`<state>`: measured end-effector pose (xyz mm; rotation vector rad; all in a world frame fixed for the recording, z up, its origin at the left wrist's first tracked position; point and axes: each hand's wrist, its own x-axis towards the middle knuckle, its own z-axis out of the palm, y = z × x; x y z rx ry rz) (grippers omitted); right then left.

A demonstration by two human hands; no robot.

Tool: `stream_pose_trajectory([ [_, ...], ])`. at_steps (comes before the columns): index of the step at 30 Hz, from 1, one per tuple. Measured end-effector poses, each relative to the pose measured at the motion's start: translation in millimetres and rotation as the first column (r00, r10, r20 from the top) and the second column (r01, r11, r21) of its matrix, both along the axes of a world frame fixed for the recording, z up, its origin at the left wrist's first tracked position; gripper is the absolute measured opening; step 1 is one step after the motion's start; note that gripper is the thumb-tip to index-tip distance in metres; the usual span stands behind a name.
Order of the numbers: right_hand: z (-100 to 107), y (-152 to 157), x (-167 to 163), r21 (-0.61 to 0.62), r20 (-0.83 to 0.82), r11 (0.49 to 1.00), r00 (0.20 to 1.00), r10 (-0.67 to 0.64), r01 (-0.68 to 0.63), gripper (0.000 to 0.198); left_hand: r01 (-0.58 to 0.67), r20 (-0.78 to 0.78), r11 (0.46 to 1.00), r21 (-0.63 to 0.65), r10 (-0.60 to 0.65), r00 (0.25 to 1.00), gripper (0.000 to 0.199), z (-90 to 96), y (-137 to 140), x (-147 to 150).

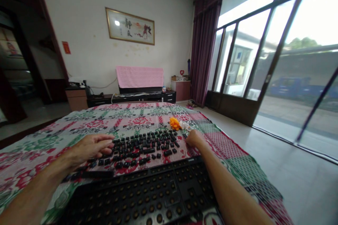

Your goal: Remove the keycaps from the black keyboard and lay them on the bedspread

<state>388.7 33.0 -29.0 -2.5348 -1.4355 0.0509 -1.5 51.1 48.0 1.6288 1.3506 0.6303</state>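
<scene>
A black keyboard base (148, 197) without its keycaps lies in front of me, its round key posts showing. Beyond it, many loose black keycaps (148, 144) are spread over the flowered cloth. My left hand (95, 146) hovers at the left edge of these keycaps, fingers stretched out and thumb apart, holding nothing. To the right of the spread, my right hand (193, 138) is down at the cloth with its fingers curled together. Whatever those fingers hold, if anything, is hidden. An orange artificial flower (174, 123) lies just beyond the right hand. A long black keycap (97, 174) rests by the base's upper left.
The flowered cloth (66, 126) covers the bed or table under everything. A low black cabinet (169, 97) with a pink cloth (139, 76) over a screen-like shape stands by the far wall. Glass doors (280, 88) and a purple curtain (204, 45) are at right.
</scene>
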Motion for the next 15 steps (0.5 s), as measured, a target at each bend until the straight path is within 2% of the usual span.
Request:
stream_pose_trajectory([
  [4, 11, 11, 1, 0.073, 0.029, 0.997, 0.999, 0.029, -0.031, 0.033, -0.05, 0.041, 0.999, 0.007, 0.05, 0.998, 0.057, -5.1, 0, -24],
  [7, 15, 23, -1, 0.135, 0.064, 0.987, 0.995, 0.08, -0.088, 0.038, -0.082, 0.059, 0.997, -0.012, 0.082, 0.995, 0.058, -11.7, 2, -33],
  [11, 12, 40, 3, 0.159, 0.078, 0.974, 0.985, 0.152, -0.163, 0.045, -0.095, 0.068, 0.995, -0.039, 0.097, 0.993, 0.057, -17.1, 5, -38],
  [15, 4, 57, 12, 0.177, 0.046, 0.974, 0.99, 0.135, -0.141, 0.034, -0.103, 0.087, 0.994, -0.037, 0.106, 0.991, 0.056, -17.6, 6, -39],
])
